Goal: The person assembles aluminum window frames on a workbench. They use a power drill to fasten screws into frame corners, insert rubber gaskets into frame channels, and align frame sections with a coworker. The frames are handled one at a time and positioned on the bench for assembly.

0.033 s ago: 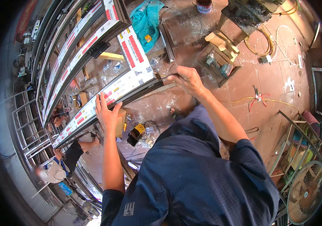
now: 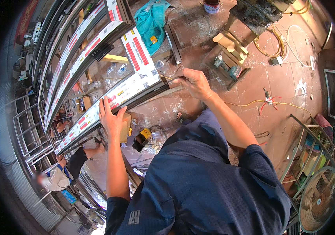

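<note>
A dark metal frame (image 2: 138,87), its face covered with white and red protective film, stretches from the left toward the middle. My left hand (image 2: 111,116) grips its near bar, fingers over the filmed face and thumb spread along the dark near side. At the frame's right corner, my right hand (image 2: 196,83) is closed in a pinch. A thin dark piece shows between its fingertips and the corner; its kind I cannot make out.
More curved frames (image 2: 77,62) stand at the left, with another person (image 2: 59,172) beyond. A teal cloth (image 2: 151,25), a cordless drill (image 2: 234,71) on a wooden stand, a yellow-and-black tool (image 2: 142,139), hoses (image 2: 281,45) and a fan (image 2: 320,199) lie or stand around.
</note>
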`<state>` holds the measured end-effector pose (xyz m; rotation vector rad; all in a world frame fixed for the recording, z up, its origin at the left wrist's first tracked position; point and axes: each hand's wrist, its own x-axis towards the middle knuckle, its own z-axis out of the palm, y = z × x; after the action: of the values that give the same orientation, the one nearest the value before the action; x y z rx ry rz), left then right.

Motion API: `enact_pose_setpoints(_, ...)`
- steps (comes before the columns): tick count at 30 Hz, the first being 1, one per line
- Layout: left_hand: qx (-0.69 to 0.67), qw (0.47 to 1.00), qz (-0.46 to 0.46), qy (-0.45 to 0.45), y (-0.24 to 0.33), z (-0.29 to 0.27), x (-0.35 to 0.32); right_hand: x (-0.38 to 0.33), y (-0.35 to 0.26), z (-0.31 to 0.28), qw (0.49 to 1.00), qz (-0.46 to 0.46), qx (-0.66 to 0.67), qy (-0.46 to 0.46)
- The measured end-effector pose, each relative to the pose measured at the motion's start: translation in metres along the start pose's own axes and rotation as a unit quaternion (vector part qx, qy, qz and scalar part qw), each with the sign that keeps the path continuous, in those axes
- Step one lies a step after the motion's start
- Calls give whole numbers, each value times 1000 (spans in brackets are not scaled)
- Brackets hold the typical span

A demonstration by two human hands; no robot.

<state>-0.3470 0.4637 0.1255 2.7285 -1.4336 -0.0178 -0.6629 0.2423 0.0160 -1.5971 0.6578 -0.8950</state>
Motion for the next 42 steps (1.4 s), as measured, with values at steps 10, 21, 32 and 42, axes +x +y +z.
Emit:
enact_pose_setpoints(10,-22,1000,-14,-10,5,4,9,8,4,22,1000,-29,0,-11)
enact_pose_setpoints(21,-5,1000,-26,5,1,7,7,3,7,21,997,32,63,-14)
enact_pose_setpoints(32,42,996,42,64,-19,25,-1,-6,3,30,997,78,19,15)
enact_pose_setpoints(42,53,962,208,168,-75,55,1,-16,27,39,988,20,132,83)
